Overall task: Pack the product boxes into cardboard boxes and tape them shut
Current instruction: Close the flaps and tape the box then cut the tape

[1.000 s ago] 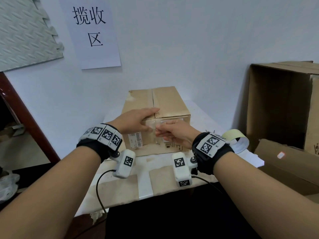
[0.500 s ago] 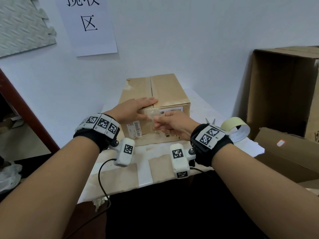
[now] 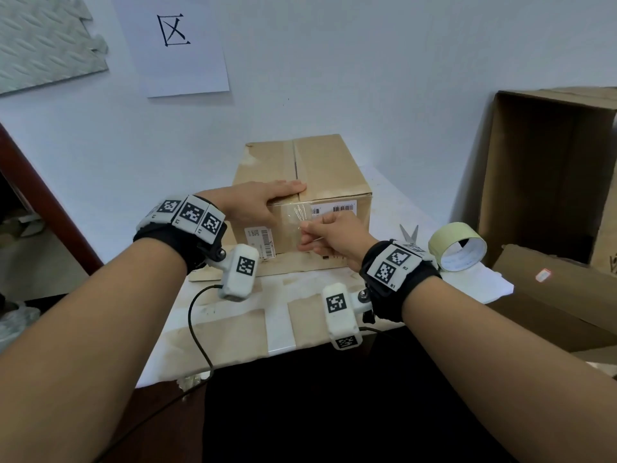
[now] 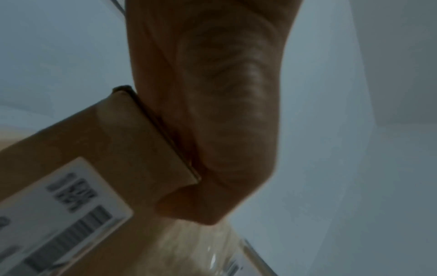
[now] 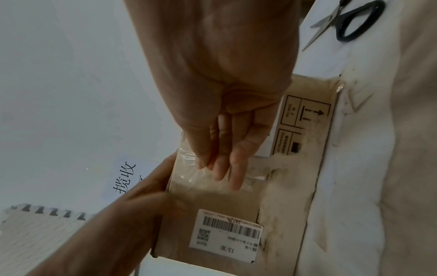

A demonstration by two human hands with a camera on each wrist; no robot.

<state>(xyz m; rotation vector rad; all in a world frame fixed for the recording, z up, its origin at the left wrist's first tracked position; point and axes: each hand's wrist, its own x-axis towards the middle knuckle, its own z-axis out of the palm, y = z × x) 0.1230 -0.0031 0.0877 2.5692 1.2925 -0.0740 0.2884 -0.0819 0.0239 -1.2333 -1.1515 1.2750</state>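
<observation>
Taping step in hand. Cardboard box [image 3: 302,195], flaps closed, stands mid-frame on the table [image 3: 394,202]. Left hand [image 3: 263,200] lies flat on its top, fingers straight. Right hand [image 3: 329,233] fingers, extended together, press clear tape [image 3: 298,217] onto the front face. Next move, by judgement: smoothing the strip down firmly.

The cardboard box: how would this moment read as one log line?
step: taping | left hand: holds cardboard box top edge | right hand: presses clear tape on front

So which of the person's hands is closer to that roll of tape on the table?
The right. The right hand works at the cardboard box's front face, with the tape roll just beyond its wrist. The left hand rests on the box's top, farther away.
</observation>
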